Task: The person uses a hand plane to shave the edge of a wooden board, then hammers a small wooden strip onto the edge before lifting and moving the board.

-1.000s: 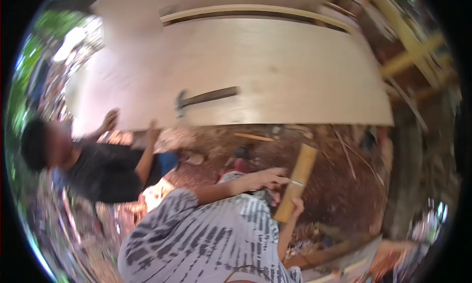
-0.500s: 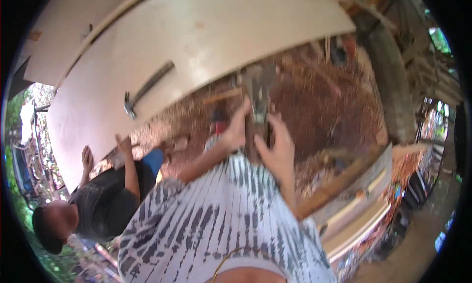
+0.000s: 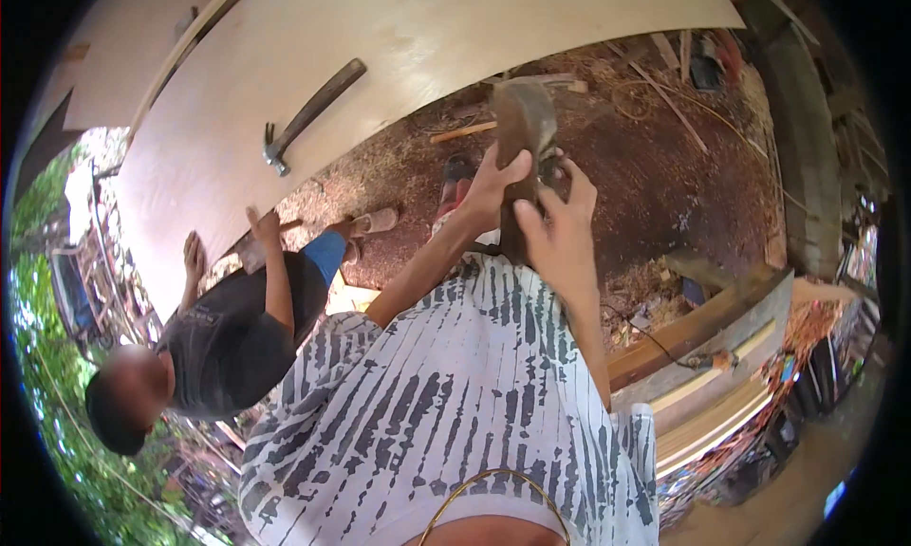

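In front of my shirt, both hands hold a long dark brown piece [image 3: 512, 225] with a broad, shiny grey-brown upper end; its exact kind is unclear. My left hand [image 3: 493, 185] grips its left side, with the thumb lying across the front. On the other side, my right hand [image 3: 562, 214] has its thumb against the piece and its fingers bent around a small dark part at the right edge. A claw hammer [image 3: 318, 112] with a dark handle lies on the pale plywood sheet [image 3: 446, 34], ahead and to the left.
At the left, a person in a dark shirt [image 3: 223, 337] has both hands by the sheet's edge. Wood scraps and shavings cover the brown ground [image 3: 655, 176] beyond my hands. Stacked boards [image 3: 712, 418] lie at the right, with a cord near them.
The long piece and both my hands have moved up and slightly right in view. My right fingers have closed further around its edge. The whole view has shifted too.
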`<state>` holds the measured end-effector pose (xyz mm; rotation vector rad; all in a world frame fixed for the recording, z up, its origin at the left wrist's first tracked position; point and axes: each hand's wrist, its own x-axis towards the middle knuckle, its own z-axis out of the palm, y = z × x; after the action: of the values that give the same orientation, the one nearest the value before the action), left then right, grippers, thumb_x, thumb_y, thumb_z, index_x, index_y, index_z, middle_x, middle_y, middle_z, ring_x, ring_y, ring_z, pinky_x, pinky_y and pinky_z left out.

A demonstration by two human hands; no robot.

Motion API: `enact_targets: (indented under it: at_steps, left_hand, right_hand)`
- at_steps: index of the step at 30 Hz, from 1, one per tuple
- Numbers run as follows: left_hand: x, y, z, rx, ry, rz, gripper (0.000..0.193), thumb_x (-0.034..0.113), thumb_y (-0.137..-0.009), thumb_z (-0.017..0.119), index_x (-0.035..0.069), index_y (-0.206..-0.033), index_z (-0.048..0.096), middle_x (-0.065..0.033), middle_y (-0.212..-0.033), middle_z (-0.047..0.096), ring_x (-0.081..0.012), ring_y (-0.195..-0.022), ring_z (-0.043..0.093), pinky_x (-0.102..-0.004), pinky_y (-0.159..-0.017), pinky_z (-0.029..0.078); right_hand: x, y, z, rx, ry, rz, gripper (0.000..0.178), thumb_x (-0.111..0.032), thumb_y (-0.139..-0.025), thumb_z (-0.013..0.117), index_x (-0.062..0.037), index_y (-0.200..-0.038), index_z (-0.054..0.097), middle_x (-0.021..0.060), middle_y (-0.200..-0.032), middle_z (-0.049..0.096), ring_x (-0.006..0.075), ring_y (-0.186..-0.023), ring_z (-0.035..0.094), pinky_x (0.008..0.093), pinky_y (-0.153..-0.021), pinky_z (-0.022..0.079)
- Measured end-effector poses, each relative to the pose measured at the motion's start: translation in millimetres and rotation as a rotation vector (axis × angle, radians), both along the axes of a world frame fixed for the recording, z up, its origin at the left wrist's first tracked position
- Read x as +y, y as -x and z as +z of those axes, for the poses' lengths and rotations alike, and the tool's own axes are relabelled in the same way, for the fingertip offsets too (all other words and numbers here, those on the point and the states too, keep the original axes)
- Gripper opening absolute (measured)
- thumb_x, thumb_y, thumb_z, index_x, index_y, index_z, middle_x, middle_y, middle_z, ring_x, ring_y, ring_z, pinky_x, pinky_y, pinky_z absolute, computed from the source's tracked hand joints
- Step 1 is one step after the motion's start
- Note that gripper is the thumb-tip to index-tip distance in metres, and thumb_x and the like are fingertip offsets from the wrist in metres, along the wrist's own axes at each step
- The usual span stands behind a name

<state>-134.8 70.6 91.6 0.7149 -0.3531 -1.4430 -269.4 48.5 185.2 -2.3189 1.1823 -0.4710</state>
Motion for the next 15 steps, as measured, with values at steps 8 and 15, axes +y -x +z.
enact_targets:
  at_steps: [8,15]
  left_hand:
    - [0,-8,37,-0.550,-0.266,0.188,0.082,0.032,-0.091,0.077,-0.006,-0.153,0.038,-0.0218,-0.153,0.047,-0.0296,-0.140,0.045,-0.0394,-0.118,0.034]
    - [15,-21,25,-0.473,-0.196,-0.032,0.080,0.034,-0.091,0.076,-0.005,-0.149,0.038,-0.0196,-0.139,0.053,-0.0265,-0.127,0.051,-0.0382,-0.108,0.042]
  right_hand:
    - [0,21,-44,-0.420,-0.666,0.014,0.047,-0.020,-0.099,0.066,0.0042,-0.138,0.057,0.0144,-0.161,0.032,0.0301,-0.148,0.033,0.0400,-0.117,0.034]
    - [8,19,-53,-0.319,-0.925,-0.136,0.076,-0.044,-0.104,0.059,0.0001,-0.159,0.030,0.0237,-0.163,0.029,0.0356,-0.145,0.039,0.0464,-0.115,0.036]
